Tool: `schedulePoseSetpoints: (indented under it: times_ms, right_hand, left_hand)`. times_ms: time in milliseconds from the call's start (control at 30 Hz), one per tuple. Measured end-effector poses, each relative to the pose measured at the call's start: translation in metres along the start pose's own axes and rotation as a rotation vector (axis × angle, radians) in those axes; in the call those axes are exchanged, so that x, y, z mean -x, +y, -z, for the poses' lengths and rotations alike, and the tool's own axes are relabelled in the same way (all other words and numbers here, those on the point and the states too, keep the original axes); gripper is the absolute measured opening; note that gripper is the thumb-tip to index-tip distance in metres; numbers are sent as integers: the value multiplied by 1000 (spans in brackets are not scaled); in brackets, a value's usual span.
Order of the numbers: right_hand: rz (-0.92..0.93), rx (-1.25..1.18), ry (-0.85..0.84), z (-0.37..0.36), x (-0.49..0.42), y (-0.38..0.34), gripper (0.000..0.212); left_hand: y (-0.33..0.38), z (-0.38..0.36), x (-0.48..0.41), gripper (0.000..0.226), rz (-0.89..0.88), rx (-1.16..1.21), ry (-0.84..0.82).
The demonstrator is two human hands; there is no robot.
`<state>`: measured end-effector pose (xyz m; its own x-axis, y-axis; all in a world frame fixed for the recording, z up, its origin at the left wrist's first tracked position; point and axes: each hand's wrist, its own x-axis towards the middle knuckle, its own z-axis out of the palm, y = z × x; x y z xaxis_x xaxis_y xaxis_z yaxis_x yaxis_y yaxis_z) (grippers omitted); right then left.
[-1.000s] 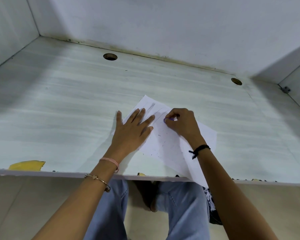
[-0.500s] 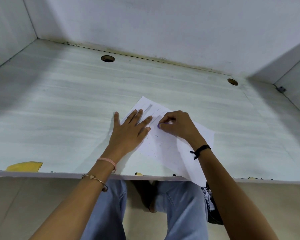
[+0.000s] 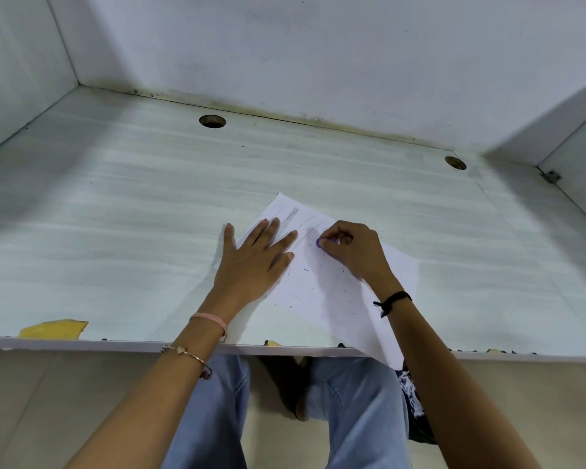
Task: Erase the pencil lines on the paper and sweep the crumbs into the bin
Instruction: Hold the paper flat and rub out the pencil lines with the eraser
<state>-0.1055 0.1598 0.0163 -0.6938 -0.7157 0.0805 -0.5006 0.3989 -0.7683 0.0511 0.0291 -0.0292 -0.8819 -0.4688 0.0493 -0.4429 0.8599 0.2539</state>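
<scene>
The paper (image 3: 325, 299) lies askew on the pale bench (image 3: 115, 231), its near corner hanging over the bench's front edge, with dark crumbs (image 3: 305, 292) scattered on its near half. On the paper's left edge the left hand (image 3: 254, 262) lies flat, fingers spread, pressing it down; at the paper's middle the right hand (image 3: 352, 252) is curled, pinching a purple eraser (image 3: 318, 243) against it. Faint pencil lines (image 3: 290, 214) run toward the paper's far corner, and 2 round holes (image 3: 212, 121) sit well beyond it.

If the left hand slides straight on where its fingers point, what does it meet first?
Probably the grey pencil lines on the white paper sheet, just past the left hand's fingertips; then bare pale desktop.
</scene>
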Motion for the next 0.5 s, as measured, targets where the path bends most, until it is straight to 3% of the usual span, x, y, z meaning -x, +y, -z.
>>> schedulePoseSetpoints:
  times_ms: [133, 367, 500]
  right_hand:
    - [-32, -107, 43, 6, 10, 12, 5]
    - [132, 62, 7, 0, 27, 13, 6]
    - [209, 113, 2, -1, 33, 13, 5]
  left_hand:
    - [2, 4, 2, 47, 23, 78, 8]
    - [20, 3, -2, 42, 56, -61, 211]
    - [23, -3, -17, 55, -30, -71, 94]
